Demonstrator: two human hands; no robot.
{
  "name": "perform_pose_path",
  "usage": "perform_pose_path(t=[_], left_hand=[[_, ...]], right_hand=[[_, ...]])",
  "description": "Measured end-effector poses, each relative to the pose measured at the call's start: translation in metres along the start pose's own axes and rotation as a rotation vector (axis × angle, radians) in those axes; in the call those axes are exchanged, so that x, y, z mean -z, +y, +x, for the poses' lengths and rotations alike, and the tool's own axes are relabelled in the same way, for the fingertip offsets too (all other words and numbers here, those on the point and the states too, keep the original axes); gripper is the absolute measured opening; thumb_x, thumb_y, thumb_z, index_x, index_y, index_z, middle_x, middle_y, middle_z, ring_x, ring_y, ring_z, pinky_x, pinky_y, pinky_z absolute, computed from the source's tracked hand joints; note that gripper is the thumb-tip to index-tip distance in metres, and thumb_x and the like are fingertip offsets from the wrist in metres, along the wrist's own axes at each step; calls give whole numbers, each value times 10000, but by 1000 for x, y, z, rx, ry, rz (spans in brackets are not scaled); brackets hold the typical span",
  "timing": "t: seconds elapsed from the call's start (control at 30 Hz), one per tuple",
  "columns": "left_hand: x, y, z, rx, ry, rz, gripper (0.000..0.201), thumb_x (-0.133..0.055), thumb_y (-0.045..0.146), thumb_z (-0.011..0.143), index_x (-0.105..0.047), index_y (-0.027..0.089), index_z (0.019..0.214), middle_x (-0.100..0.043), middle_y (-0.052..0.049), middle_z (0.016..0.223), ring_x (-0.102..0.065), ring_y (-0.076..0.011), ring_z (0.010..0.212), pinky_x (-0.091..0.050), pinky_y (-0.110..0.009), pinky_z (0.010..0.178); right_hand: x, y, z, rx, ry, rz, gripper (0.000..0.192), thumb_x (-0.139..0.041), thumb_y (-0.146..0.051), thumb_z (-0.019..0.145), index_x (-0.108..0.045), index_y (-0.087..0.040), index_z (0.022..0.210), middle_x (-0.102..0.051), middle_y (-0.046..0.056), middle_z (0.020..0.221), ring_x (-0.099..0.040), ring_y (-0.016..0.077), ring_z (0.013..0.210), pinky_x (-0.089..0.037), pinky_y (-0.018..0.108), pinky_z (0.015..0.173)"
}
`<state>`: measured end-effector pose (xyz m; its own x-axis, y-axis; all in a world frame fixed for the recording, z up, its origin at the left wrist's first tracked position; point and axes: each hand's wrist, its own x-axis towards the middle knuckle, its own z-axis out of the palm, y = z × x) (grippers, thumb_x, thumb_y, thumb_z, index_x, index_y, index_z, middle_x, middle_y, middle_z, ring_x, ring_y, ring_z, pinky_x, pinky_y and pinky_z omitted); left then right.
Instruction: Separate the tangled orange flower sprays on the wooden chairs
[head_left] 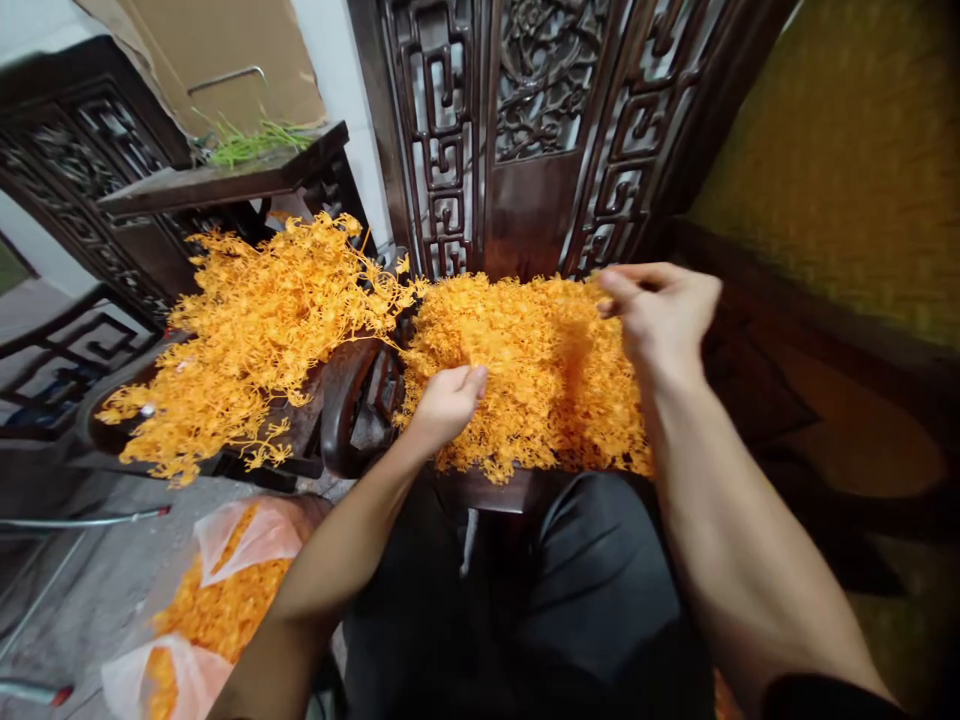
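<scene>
The right hand (660, 315) hovers above the far right edge of the dense orange pile (525, 370), its thumb and fingertips pinched together; whether a sprig sits between them I cannot tell, as the hand blurs there. The left hand (448, 400) rests on the near left side of the same pile, fingers curled shut into a clump of the sprigs.

From the largest thing down: a carved dark wooden screen (525, 130) stands behind everything. In front of it is a dark wooden seat (487, 490) that carries the dense pile, heaped thick and tight right across it. To the left, a neighbouring wooden chair (345, 400) holds a looser heap of orange branched sprigs (255, 330), with the thin stems still showing and splaying outward. Lower left, on the floor, lies an open plastic bag (225, 590) filled with the same orange material. A small bunch of green stems (251, 142) lies on a dark shelf at upper left, well apart from the hands.

As a judgement of progress: a good deal appears sorted already, given the bagged material and the packed pile, while the whole loose heap on the left looks yet to be handled.
</scene>
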<state>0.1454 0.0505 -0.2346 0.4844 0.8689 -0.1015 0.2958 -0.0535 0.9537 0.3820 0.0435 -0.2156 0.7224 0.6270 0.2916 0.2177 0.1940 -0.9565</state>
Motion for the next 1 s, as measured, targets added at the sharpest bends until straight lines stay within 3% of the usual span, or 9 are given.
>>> perform_pose_path(t=[0.07,0.23,0.37,0.53,0.67,0.77,0.83,0.9,1.0], left_hand=[[1,-1,-3,6,-22,-89,411,-487,512,971,-494,195,711,-390,63,536,-343,-85,460,-270,-226,484],[2,9,-5,16,-90,-185,412,-529,532,944,-487,186,725,-370,77,543,-316,-56,436,-255,-195,450],[6,10,-3,20,-93,-240,458,-563,605,912,-485,184,748,-362,84,556,-299,-46,439,-242,-180,440],[9,9,0,-6,-89,-216,485,-573,636,902,-493,182,748,-356,82,557,-303,-48,442,-248,-184,439],[8,10,-1,-29,-95,-172,469,-544,612,926,-499,182,743,-368,75,560,-322,-58,453,-267,-195,448],[8,9,0,-51,-98,-85,465,-522,604,939,-514,180,749,-403,61,581,-366,-72,482,-294,-203,468],[8,6,0,-73,-103,-13,469,-506,609,948,-528,179,761,-433,49,600,-401,-83,509,-313,-210,487],[8,5,1,-97,-110,43,471,-485,605,961,-536,178,769,-453,42,610,-422,-92,529,-327,-215,505],[9,4,1,-135,-144,95,460,-461,584,980,-539,180,775,-455,41,614,-431,-97,539,-333,-221,519]], right_hand=[[6,14,9,-154,32,180,138,-822,-210,760,-695,-155,765,-595,-7,636,-555,102,491,-477,274,481],[6,33,-5,-453,-411,544,232,-860,-207,724,-657,-188,835,-654,-11,758,-710,130,746,-625,238,654],[0,29,-14,-517,-509,663,244,-789,-146,750,-650,-198,943,-729,31,912,-725,144,852,-645,295,775],[-6,24,-15,-487,-560,715,289,-735,-162,748,-682,-196,1031,-696,10,848,-696,139,792,-633,329,787],[-16,31,-8,-340,-456,567,254,-793,-280,758,-707,-205,984,-691,28,920,-703,166,841,-623,380,834],[-24,34,2,-6,-347,115,207,-785,-343,794,-745,-190,927,-694,100,1125,-684,239,1042,-553,493,994],[-26,29,5,222,-321,-250,219,-716,-352,866,-779,-173,976,-656,152,1300,-605,303,1239,-423,573,1130],[-25,17,1,361,-327,-445,306,-598,-386,958,-778,-177,1091,-617,159,1403,-532,325,1345,-320,613,1187],[-25,-5,-17,454,-496,-374,435,-450,-445,1036,-666,-216,1336,-623,128,1420,-547,278,1336,-368,550,1166]])
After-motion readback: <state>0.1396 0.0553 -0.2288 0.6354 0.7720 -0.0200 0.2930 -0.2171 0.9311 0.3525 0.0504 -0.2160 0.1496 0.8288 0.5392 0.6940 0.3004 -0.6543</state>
